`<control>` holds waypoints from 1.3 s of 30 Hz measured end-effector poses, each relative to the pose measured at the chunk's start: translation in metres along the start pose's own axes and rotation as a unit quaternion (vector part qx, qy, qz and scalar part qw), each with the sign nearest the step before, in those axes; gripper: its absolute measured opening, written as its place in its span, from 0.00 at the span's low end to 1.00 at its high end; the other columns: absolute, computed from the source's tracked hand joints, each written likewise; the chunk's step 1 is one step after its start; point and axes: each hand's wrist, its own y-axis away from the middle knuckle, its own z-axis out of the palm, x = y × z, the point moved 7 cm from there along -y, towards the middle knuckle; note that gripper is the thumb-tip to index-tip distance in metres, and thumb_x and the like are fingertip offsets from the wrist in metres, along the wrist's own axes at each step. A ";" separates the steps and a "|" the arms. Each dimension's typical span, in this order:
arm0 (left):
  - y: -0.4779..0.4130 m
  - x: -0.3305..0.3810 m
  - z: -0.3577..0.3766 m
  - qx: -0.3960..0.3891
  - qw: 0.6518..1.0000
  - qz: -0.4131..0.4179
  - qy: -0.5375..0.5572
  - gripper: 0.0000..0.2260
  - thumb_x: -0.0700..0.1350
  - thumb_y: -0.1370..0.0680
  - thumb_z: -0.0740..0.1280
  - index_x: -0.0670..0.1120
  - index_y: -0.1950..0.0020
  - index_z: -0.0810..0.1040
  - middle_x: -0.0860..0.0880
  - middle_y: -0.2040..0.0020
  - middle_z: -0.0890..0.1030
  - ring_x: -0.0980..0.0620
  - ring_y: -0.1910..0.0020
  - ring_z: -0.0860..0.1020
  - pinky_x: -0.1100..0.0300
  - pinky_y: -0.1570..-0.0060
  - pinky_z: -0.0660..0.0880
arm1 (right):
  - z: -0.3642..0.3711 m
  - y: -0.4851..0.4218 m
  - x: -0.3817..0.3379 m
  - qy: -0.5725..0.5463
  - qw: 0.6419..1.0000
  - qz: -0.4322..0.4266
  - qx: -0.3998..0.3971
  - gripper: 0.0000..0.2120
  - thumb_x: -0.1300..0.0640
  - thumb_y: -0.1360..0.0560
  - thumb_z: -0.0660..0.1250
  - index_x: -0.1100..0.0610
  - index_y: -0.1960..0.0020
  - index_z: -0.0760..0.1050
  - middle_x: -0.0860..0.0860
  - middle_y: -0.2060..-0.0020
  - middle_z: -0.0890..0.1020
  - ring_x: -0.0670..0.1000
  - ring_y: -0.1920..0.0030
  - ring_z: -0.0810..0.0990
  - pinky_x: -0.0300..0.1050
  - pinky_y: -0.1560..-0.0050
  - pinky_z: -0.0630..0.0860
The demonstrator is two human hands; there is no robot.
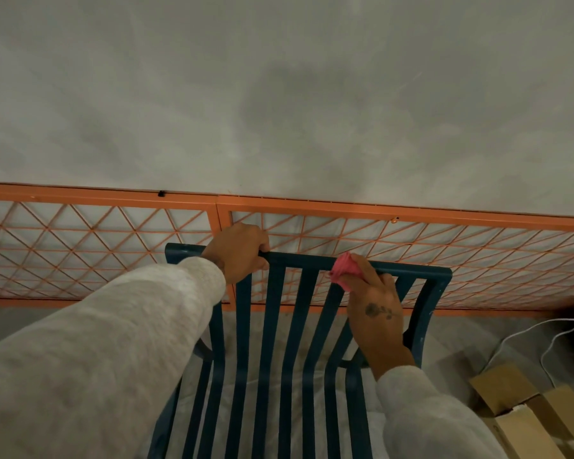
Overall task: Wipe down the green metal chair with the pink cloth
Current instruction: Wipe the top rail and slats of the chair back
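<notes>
A green metal chair with flat vertical slats [274,309] stands on the floor with its back toward the camera, close against a low orange metal lattice panel [345,208] that runs along the foot of a mottled grey wall [279,94]. The left hand [237,251] sits on the chair's top rail near its left corner. Its grip is closed round the rail, with the fingers curled over the far edge.

The right hand [375,303] holds a bunched pink cloth [343,270]. Its grip is closed on the cloth, which is pressed to the top rail where the third slat from the right joins it, toward the rail's right corner. The cloth bulges out past the fingertips on the left side of the hand, and a dark mark shows on the back of that hand. Both arms wear pale grey fleecy sleeves [96,359].

On the floor at the lower right edge lie brown cardboard boxes [517,422], and a thin white cable [524,329] loops across the floor beyond them.
</notes>
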 end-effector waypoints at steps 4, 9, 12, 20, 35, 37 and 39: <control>0.001 -0.001 0.001 0.000 1.000 -0.008 -0.008 0.10 0.49 0.26 0.72 0.48 0.47 0.81 0.51 0.50 0.81 0.50 0.52 0.79 0.53 0.50 0.78 | 0.009 0.000 -0.015 -0.011 1.000 0.011 -0.013 0.27 0.73 0.39 0.76 0.52 0.45 0.83 0.53 0.34 0.77 0.62 0.51 0.77 0.53 0.55 0.80; 0.000 0.002 0.000 -0.002 1.000 -0.012 -0.025 0.09 0.49 0.26 0.72 0.46 0.49 0.81 0.50 0.52 0.81 0.50 0.54 0.78 0.53 0.52 0.78 | 0.022 -0.006 -0.067 -0.034 0.998 -0.034 -0.032 0.28 0.73 0.38 0.74 0.51 0.43 0.82 0.53 0.33 0.76 0.63 0.50 0.78 0.55 0.55 0.81; 0.001 0.004 0.000 0.004 0.999 -0.011 -0.033 0.09 0.48 0.26 0.72 0.45 0.49 0.82 0.49 0.53 0.81 0.49 0.55 0.79 0.53 0.53 0.78 | 0.024 -0.009 -0.067 -0.036 0.996 -0.060 -0.048 0.32 0.75 0.43 0.76 0.51 0.44 0.82 0.54 0.33 0.77 0.65 0.52 0.78 0.57 0.58 0.82; 0.008 0.006 0.001 0.019 0.999 -0.010 -0.026 0.08 0.47 0.25 0.72 0.46 0.48 0.82 0.49 0.52 0.81 0.50 0.55 0.79 0.55 0.53 0.78 | -0.009 0.008 0.032 -0.022 1.000 -0.002 0.009 0.35 0.72 0.45 0.82 0.54 0.40 0.81 0.54 0.35 0.78 0.64 0.50 0.79 0.57 0.51 0.80; 0.023 -0.002 -0.001 -0.012 0.997 0.021 -0.079 0.21 0.48 0.24 0.69 0.47 0.32 0.72 0.49 0.40 0.77 0.48 0.42 0.75 0.54 0.42 0.74 | 0.008 -0.003 -0.035 -0.060 0.997 0.014 -0.047 0.28 0.74 0.34 0.72 0.50 0.41 0.81 0.49 0.33 0.75 0.62 0.48 0.76 0.57 0.46 0.78; 0.030 -0.017 -0.010 0.005 0.995 0.016 -0.095 0.21 0.48 0.25 0.70 0.48 0.33 0.72 0.49 0.41 0.77 0.47 0.43 0.75 0.54 0.44 0.73 | 0.019 -0.007 -0.050 -0.064 0.995 0.001 -0.080 0.27 0.72 0.32 0.70 0.47 0.39 0.79 0.47 0.32 0.74 0.61 0.43 0.76 0.57 0.40 0.75; 0.037 -0.038 -0.017 -0.002 0.995 -0.001 -0.103 0.17 0.48 0.25 0.70 0.47 0.37 0.75 0.48 0.43 0.78 0.47 0.45 0.75 0.53 0.46 0.74 | 0.024 -0.010 -0.065 -0.070 0.993 -0.012 -0.097 0.26 0.71 0.30 0.69 0.46 0.39 0.79 0.47 0.30 0.74 0.60 0.38 0.75 0.58 0.35 0.71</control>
